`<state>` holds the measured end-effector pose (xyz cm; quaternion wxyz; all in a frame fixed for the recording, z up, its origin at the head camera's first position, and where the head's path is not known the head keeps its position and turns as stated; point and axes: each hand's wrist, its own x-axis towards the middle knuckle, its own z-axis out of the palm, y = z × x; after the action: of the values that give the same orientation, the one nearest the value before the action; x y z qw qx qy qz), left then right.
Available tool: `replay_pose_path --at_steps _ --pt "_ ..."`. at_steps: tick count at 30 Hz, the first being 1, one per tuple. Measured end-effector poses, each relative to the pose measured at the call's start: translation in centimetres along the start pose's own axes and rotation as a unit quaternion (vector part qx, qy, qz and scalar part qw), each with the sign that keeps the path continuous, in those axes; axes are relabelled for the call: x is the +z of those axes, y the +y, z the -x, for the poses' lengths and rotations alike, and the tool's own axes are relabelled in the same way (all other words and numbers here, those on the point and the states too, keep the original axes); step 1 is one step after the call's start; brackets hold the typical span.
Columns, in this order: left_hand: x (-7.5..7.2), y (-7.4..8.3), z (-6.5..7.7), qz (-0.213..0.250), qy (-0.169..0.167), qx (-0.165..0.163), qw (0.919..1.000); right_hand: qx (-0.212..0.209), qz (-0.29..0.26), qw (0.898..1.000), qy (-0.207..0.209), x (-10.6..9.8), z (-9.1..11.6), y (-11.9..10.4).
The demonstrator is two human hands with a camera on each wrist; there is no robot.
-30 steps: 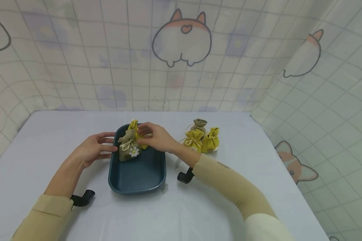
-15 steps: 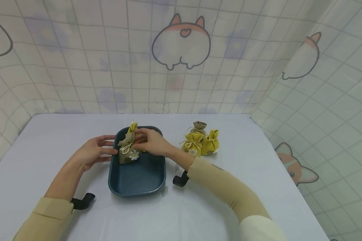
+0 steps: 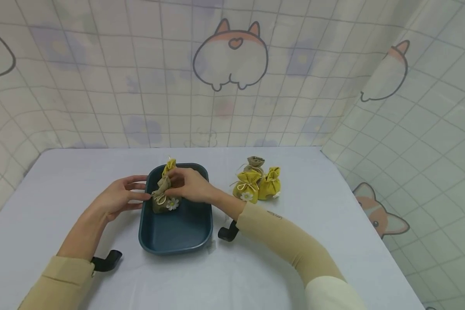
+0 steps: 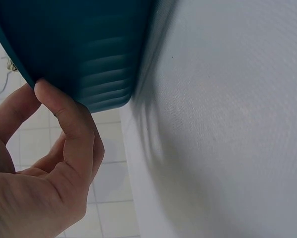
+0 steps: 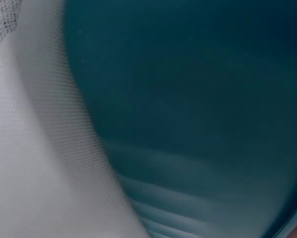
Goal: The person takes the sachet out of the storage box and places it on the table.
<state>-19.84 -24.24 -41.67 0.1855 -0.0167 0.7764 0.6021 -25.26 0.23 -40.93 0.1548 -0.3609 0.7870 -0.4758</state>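
Observation:
A dark teal tray [image 3: 176, 232] stands on the white-covered table, left of the middle. My left hand [image 3: 118, 196] is at its left side; in the left wrist view the thumb and a fingertip pinch the tray's rim. Inside, in the back left corner, sits an olive drawstring pouch [image 3: 160, 207] with a white flower and a cream bow. The thumb and fingers of my right hand [image 3: 191, 185] pinch this pouch near its gathered neck. Behind it a yellow pouch [image 3: 171, 164] shows its top, the rest hidden by the hand and the olive pouch.
Right of the tray stand two yellow pouches, a front one [image 3: 246, 189] and a side one [image 3: 271, 186], with an olive pouch [image 3: 255, 163] behind. A patterned curtain [image 3: 232, 116] hangs along the table's back edge. Black wrist-camera pieces [image 3: 107, 260] stick out beside both forearms.
My right hand has moved slightly left and down, from beside the yellow pouch onto the olive pouch's neck, which now leans and bunches. The left hand stays at the tray's rim.

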Motion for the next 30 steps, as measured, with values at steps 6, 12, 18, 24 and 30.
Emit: replay_pose_path --at_steps 6,12,18,24,30 --pt "0.0 0.0 -0.1 -0.004 0.002 0.002 1.0 -0.017 -0.008 1.0 0.003 0.2 -0.1 0.2" --pt "0.0 0.0 -0.1 -0.005 0.003 0.002 1.0 -0.035 -0.03 0.999 0.028 0.5 0.0 0.6" --pt "0.0 0.0 -0.1 -0.006 0.001 0.003 1.0 -0.053 -0.019 0.998 0.041 0.4 0.5 0.2" --pt "-0.1 0.0 0.0 -0.002 0.003 0.008 1.0 -0.081 -0.064 0.993 0.059 -0.6 1.4 -1.1" --pt "0.1 -0.2 -0.1 -0.003 0.008 0.004 1.0 -0.08 -0.092 0.99 0.074 -2.0 3.1 -2.2"
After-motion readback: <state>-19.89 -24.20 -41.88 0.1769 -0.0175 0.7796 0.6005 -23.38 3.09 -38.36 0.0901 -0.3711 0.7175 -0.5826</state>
